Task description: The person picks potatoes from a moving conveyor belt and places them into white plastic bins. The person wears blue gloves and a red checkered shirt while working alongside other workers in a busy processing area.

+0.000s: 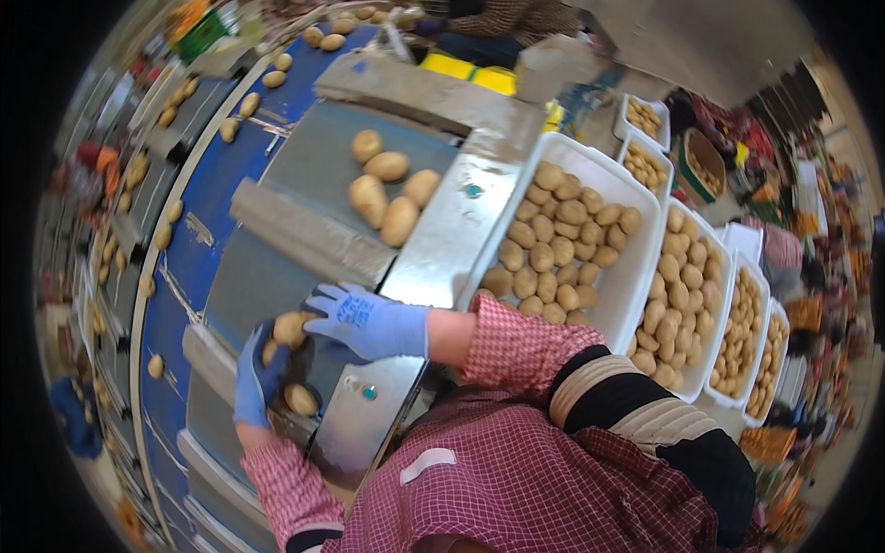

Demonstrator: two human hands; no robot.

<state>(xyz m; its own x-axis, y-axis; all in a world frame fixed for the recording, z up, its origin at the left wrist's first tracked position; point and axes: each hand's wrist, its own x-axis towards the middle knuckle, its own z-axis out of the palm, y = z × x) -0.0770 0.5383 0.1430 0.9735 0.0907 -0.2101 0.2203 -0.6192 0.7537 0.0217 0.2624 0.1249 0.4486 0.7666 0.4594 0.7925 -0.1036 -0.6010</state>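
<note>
My left hand (pixel 259 380), in a blue work glove, curls around a potato (pixel 269 351) above the sorting tray beside the belt. Close by on its right, my right hand (pixel 356 321), also gloved in blue, has its fingertips against a larger potato (pixel 290 330) that lies between the two hands. How far the fingers wrap around it is hidden. Just below the hands a single potato (pixel 301 399) rests near the metal edge. Several potatoes (pixel 386 166) lie grouped in the neighbouring tray section, beyond a grey divider (pixel 311 231).
A blue conveyor belt (pixel 200 228) carrying scattered potatoes runs along the left. White plastic tubs (pixel 643 256) of potatoes stand in a row at the right. A metal plate (pixel 456 207) edges the tray. A person (pixel 515 24) sits across at the top.
</note>
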